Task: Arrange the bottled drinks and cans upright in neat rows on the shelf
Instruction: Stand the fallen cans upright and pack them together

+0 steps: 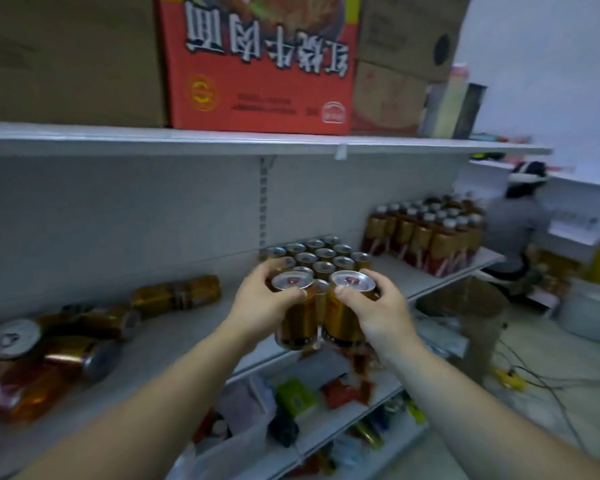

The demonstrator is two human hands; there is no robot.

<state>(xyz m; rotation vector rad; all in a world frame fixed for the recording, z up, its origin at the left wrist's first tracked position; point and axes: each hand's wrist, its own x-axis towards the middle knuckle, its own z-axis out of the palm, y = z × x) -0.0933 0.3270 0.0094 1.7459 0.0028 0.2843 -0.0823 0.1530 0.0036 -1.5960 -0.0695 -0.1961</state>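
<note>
Gold cans, two, centre of frame. The left hand grips the left can, fingers curled round its far side, thumb across the near side just under the rim. The right hand grips the right can the same way, thumb on the front. Both cans are upright with their silver tops up, side by side and close enough that contact cannot be ruled out. They sit at the front edge of the shelf; whether their bases rest on it cannot be told.

Just behind the hands: block of upright cans, in rows, running toward the back panel. Further right on the same shelf, well apart from the block: bottles, upright, white caps, gold labels, also in rows.

Left of frame, same shelf: loose cans lying on their sides in a heap, one more pair lying nearer the centre.

Upper shelf carries a brown carton and a red carton with its print upside down. Lower shelf, bottom centre, holds mixed packets, blurred. Right edge: a person, seen from behind. Cables lie on the floor at lower right.
</note>
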